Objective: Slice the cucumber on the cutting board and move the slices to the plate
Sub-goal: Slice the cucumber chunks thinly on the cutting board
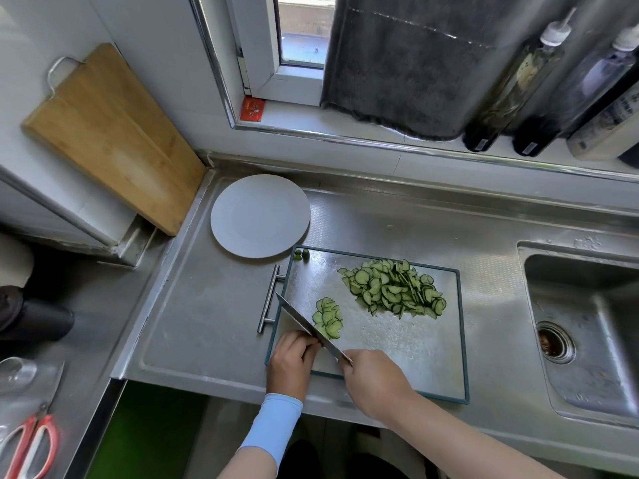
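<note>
A small heap of slices lies mid-board, just above my left hand; a larger heap sits up right. My right hand grips the knife. My left fingers curl beside the blade, on what I cannot tell. The plate sits upper left on the steel table. The labels on the sill bottles are unreadable.

Bench brushed steel with a dull sheen; cutting board glossy, speckled, teal-rimmed; knife blade polished metal; plate smooth matt white; leaning board pale satin wood; hanging cloth dark, shaggy; bottles clear glass.
</note>
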Tool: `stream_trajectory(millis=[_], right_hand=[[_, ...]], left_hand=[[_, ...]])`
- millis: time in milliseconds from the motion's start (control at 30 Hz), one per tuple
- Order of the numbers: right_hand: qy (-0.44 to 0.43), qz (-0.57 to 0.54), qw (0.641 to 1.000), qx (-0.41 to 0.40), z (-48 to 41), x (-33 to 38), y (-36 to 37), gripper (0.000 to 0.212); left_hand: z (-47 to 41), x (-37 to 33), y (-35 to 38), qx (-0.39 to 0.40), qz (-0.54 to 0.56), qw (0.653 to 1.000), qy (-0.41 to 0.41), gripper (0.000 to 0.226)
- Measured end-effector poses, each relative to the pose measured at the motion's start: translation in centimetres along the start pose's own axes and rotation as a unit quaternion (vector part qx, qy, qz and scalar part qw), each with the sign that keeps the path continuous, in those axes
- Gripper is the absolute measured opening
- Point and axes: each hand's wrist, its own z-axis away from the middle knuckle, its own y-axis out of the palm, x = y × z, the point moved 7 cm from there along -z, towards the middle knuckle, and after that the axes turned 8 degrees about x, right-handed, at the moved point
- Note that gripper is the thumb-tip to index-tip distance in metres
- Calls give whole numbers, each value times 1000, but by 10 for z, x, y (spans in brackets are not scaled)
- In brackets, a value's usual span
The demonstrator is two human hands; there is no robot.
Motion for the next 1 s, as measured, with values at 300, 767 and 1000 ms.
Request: stream_trajectory(millis=[300,767,1000], right_hand=[[-15,-6,1000,-18,-21,13,2,27],[-83,31,990,-110,5,-13,-72,24],[-134,215,952,-174,15,-30,-96,24]], left_hand=[[2,-2,-2,3,-9,1000,-1,13],[-46,-23,14,128,4,989,-76,11],[-55,-9,-69,-118,104,961,-228,18]])
